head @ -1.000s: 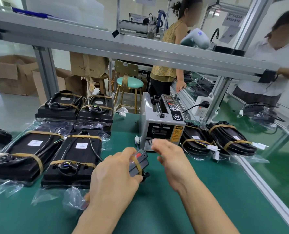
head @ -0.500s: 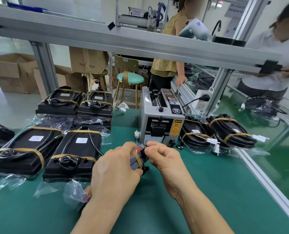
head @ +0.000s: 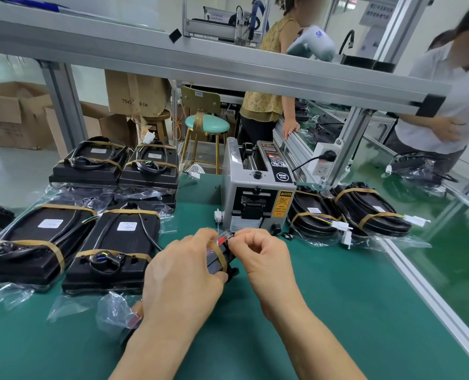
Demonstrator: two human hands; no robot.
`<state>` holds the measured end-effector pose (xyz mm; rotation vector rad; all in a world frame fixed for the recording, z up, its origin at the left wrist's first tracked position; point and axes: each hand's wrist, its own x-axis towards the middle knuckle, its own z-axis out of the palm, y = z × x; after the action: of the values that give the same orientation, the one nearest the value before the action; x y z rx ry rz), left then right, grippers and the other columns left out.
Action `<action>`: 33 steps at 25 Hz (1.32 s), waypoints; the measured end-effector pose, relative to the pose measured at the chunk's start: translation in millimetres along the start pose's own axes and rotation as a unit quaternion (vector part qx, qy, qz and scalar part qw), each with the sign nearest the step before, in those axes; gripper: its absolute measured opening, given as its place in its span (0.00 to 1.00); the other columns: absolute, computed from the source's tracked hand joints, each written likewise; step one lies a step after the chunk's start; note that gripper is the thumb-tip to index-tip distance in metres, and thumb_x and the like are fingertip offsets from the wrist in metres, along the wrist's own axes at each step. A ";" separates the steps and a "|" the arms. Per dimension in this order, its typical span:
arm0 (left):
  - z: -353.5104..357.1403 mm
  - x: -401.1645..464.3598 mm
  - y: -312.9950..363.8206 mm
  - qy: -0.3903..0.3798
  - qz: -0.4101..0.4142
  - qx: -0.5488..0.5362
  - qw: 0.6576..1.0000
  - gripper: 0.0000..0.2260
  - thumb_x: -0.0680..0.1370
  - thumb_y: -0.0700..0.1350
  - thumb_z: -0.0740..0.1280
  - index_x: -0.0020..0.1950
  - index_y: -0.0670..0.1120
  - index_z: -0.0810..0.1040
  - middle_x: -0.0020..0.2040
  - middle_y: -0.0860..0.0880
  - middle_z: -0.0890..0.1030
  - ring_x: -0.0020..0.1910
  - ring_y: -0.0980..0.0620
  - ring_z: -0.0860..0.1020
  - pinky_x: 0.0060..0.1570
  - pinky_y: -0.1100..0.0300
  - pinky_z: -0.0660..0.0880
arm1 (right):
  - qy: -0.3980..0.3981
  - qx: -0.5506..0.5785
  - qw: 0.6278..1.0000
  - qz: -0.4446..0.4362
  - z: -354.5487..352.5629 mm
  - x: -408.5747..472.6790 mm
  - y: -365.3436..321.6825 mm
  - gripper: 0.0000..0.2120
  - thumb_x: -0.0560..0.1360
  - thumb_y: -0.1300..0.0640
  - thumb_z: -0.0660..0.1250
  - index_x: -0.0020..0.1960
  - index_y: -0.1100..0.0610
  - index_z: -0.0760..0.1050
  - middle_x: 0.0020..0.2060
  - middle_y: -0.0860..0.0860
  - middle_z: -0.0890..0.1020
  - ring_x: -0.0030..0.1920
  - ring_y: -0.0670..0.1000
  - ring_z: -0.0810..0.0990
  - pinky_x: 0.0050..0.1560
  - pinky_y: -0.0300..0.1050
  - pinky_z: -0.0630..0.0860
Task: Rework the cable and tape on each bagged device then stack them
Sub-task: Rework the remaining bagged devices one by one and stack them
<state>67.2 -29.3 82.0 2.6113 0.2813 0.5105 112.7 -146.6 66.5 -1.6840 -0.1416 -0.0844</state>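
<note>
Green table (head: 337,311) takes up most of the view, with an aluminium rail along its right edge. Toward the far left corner there's a pile of bagged devices (head: 112,250), black slabs with cable coiled on top and brown tape bands across them. The nearer ones lie side by side and another pair sits stacked behind them. Two more rounded ones (head: 364,212) sit by the right edge, white connectors poking out. Between those groups, at the far middle of the table, is the grey tape dispenser (head: 258,193).

The device in hand (head: 218,256) is right in front of the dispenser, lifted a bit off the table near the middle. It's dark with a red patch and one tape band (head: 219,255) wrapped over it. Its bag (head: 112,311) trails back under the left wrist.

Left hand (head: 184,281) is wrapped over the device, fingers clamped on it. Right hand (head: 263,259) has thumb and forefinger pinched together at the device's far end. Whether there's a tape end or clear film in that pinch, I can't tell.

What could go sideways, as I see it: if that's sticky tape, it could fold onto itself or grab the loose bag instead of the band. Pulling hard could also yank the thin wire (head: 218,226) sticking up by the dispenser, or slide the existing band off the cable coil.
</note>
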 end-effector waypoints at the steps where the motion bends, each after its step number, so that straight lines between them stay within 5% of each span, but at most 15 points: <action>1: 0.3 -0.2 0.2 0.002 0.002 0.001 1.000 0.24 0.67 0.56 0.72 0.61 0.61 0.71 0.47 0.57 0.80 0.49 0.53 0.76 0.39 0.61 0.62 | 0.010 -0.016 1.000 -0.008 0.8 -0.1 -0.1 0.11 0.70 0.64 0.69 0.29 0.60 0.77 0.36 0.45 0.82 0.39 0.42 0.78 0.40 0.31 0.73; 4: 0.5 -1.1 0.6 0.005 0.006 0.006 1.000 0.24 0.67 0.56 0.72 0.62 0.61 0.71 0.47 0.56 0.80 0.50 0.53 0.76 0.39 0.62 0.62 | 0.034 -0.049 0.998 -0.024 4.2 -2.6 -2.0 0.13 0.70 0.64 0.69 0.28 0.56 0.75 0.39 0.51 0.81 0.37 0.43 0.77 0.38 0.30 0.71; 11: -0.7 -1.9 2.4 0.004 0.000 -0.005 1.000 0.22 0.67 0.56 0.73 0.59 0.61 0.72 0.47 0.55 0.80 0.50 0.52 0.76 0.40 0.62 0.63 | 0.063 -0.072 0.995 -0.028 8.0 -5.7 -2.7 0.13 0.69 0.64 0.70 0.28 0.54 0.74 0.37 0.47 0.79 0.35 0.41 0.75 0.38 0.31 0.70; 14: -2.3 -2.2 2.7 0.006 0.000 -0.011 1.000 0.22 0.66 0.55 0.74 0.58 0.60 0.72 0.45 0.56 0.80 0.48 0.52 0.76 0.40 0.61 0.64 | 0.084 -0.007 0.996 0.026 11.1 -4.2 1.8 0.05 0.69 0.64 0.69 0.37 0.55 0.76 0.37 0.45 0.81 0.33 0.39 0.75 0.37 0.34 0.72; 17: -2.9 -3.0 3.4 0.005 0.004 -0.013 1.000 0.22 0.66 0.55 0.73 0.58 0.61 0.72 0.43 0.57 0.78 0.45 0.52 0.73 0.39 0.61 0.63 | 0.071 0.157 0.978 0.117 12.8 -2.5 3.6 0.11 0.72 0.63 0.68 0.51 0.51 0.72 0.47 0.48 0.80 0.41 0.43 0.78 0.44 0.37 0.75; 20: -3.3 -2.6 3.5 0.008 0.006 -0.013 1.000 0.22 0.67 0.55 0.73 0.58 0.61 0.72 0.45 0.57 0.79 0.48 0.53 0.75 0.39 0.61 0.63 | 0.040 0.142 0.982 0.118 14.7 -1.8 5.6 0.12 0.72 0.61 0.70 0.52 0.50 0.72 0.48 0.48 0.78 0.42 0.41 0.79 0.38 0.31 0.73; 26: -9.2 -2.9 5.9 0.004 0.009 -0.038 0.999 0.21 0.66 0.55 0.74 0.57 0.62 0.73 0.37 0.58 0.72 0.44 0.52 0.74 0.39 0.61 0.63 | -0.001 0.130 0.985 0.110 4.9 2.0 9.2 0.17 0.66 0.57 0.73 0.53 0.50 0.73 0.49 0.46 0.77 0.48 0.43 0.78 0.44 0.34 0.74; 30: -21.0 -4.6 -15.8 0.008 0.032 -0.205 0.978 0.25 0.56 0.51 0.80 0.49 0.63 0.78 0.38 0.62 0.82 0.41 0.59 0.80 0.39 0.68 0.71 | -0.037 0.069 0.996 0.043 -20.6 0.3 1.2 0.14 0.74 0.60 0.70 0.56 0.48 0.73 0.53 0.44 0.78 0.57 0.44 0.76 0.60 0.38 0.71; 33: -26.1 -2.0 -39.4 -0.019 0.054 -0.443 0.895 0.27 0.54 0.42 0.79 0.50 0.59 0.81 0.47 0.57 0.85 0.47 0.60 0.82 0.48 0.71 0.76 | -0.220 -0.112 0.963 -0.104 -37.6 -8.1 -16.5 0.33 0.63 0.49 0.78 0.66 0.44 0.69 0.66 0.38 0.71 0.68 0.34 0.65 0.67 0.29 0.60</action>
<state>50.7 15.0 84.2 1.7397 -0.1079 0.4730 103.3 -182.5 86.1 -1.8888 -0.6654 0.1222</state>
